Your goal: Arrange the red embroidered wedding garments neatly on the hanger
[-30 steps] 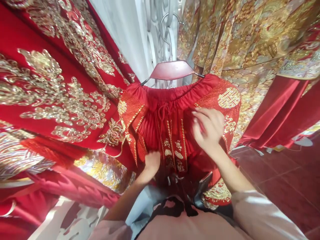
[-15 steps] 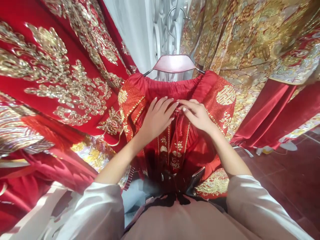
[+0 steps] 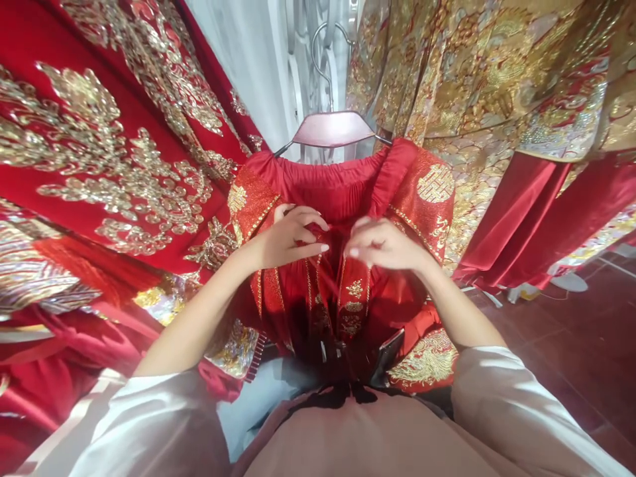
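A red garment (image 3: 355, 291) with gold embroidery and beaded trim hangs before me on a hanger (image 3: 334, 129). Its gathered neckline (image 3: 328, 179) runs below the hanger's pale pink middle. Over the left front is my left hand (image 3: 293, 242), its fingers apart and its thumb pointing toward the middle opening. My right hand (image 3: 385, 244) is closed at the right front edge, fingers curled and thumb against them; what they pinch is hidden. A thin red tie (image 3: 328, 281) slants below, between the hands. A gap separates the two hands.
To the left hangs red cloth (image 3: 144, 119) with gold sequin work. Gold brocade (image 3: 477, 73) hangs at the right, above red satin (image 3: 511, 218). White metal scrollwork (image 3: 298, 73) stands behind the hanger. Dark red floor tiles (image 3: 551, 344) show at lower right.
My hands were together at the neckline tie; they have moved apart and lower, the left hand leftward. The garment's front edges now stand wider apart. The view has shifted slightly.
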Tool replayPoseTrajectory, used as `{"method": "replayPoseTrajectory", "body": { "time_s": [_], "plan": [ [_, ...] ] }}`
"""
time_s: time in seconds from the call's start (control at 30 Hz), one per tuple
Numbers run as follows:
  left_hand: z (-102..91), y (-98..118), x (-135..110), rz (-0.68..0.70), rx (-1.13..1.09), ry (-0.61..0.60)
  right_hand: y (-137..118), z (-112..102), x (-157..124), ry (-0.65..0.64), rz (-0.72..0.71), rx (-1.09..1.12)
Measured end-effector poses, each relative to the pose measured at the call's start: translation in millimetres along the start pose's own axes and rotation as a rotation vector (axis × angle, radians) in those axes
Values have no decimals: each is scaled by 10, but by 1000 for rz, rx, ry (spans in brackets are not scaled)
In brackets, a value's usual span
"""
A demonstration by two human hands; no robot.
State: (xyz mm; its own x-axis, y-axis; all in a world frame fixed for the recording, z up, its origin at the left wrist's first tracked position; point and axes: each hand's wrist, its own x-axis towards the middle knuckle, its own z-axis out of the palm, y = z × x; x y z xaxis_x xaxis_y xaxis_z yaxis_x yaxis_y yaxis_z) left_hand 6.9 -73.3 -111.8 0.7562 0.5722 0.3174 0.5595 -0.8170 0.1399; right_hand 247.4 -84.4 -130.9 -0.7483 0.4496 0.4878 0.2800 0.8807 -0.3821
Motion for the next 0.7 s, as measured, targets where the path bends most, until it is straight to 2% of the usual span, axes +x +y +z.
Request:
{"method": "replayPoseTrajectory", "body": {
  "time_s": [0.07, 0.1, 0.13, 0.2, 0.3, 0.4, 0.47, 0.6, 0.7],
  "plan": [
    [73, 10, 60, -42, 75, 63, -94, 194, 3, -122, 75, -95],
    [115, 19, 92, -69, 133, 89, -111, 299, 7, -128, 155, -167],
    [155, 32, 122, -95, 203, 97, -107, 403, 13, -85, 254, -245],
    [215, 61, 174, -124, 337, 58, -53, 588, 36, 96, 449, -363],
    [213, 92, 217, -102, 423, -55, 48, 781, 84, 320, 615, -364],
    [119, 91, 222, -21, 357, -130, 62, 870, 123, 440, 638, -219],
    [63, 81, 212, 23, 287, -146, 21, 887, 133, 506, 635, -33],
    [62, 83, 183, 5, 273, -104, -83, 863, 109, 575, 631, 340],
    [97, 108, 173, -17, 323, -72, -120, 839, 97, 590, 658, 441]
  ]
}}
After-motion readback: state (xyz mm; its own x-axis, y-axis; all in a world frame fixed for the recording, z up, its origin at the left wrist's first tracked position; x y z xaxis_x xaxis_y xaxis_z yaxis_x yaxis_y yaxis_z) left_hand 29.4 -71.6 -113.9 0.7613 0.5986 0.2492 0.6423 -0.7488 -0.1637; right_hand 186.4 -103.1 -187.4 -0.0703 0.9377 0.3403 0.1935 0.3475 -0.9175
